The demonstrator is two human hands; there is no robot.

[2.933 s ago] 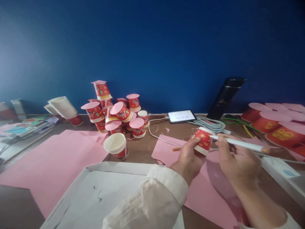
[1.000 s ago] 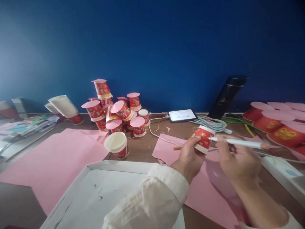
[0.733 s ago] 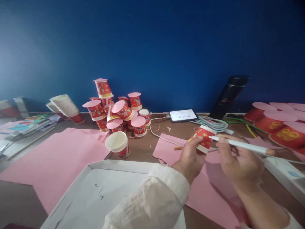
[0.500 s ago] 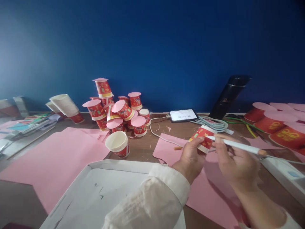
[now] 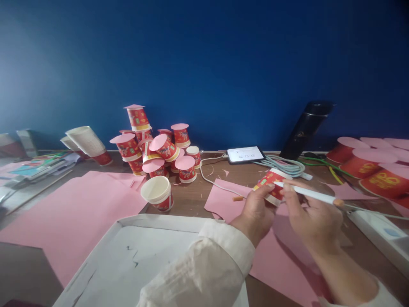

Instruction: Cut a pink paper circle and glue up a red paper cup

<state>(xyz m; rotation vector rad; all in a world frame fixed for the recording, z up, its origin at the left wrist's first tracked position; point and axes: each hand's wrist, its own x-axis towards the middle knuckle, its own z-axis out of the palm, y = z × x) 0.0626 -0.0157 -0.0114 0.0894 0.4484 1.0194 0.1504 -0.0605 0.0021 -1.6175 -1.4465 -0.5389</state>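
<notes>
The red paper cup (image 5: 270, 177) is held in the air above the desk (image 5: 191, 198), tilted, over a pink sheet (image 5: 276, 264). The left hand (image 5: 257, 215) is closed around it, the thumb on its printed wall. The right hand (image 5: 313, 221) grips a white marker (image 5: 315, 194), its tip at this wall; whether it touches, I cannot tell. I think the tip could slip on the curved side and mark the thumb, because both are very near. Too strong a squeeze could also dent the thin wall. The thumb hides part of the print, so it stands in the marker's way.

Just beside the left hand, a white cable (image 5: 214, 183) passes a small orange cap (image 5: 238, 198); a sleeve might catch the cable and pull the phone (image 5: 246, 154) near the desk's back edge. Left of the phone, piled cups (image 5: 164, 149) look unsteady, and a bump could make them fall. A black bottle (image 5: 305, 130) stands at the back edge, farther right. The left sleeve (image 5: 204, 264) lies across the white tray (image 5: 153, 243).
</notes>
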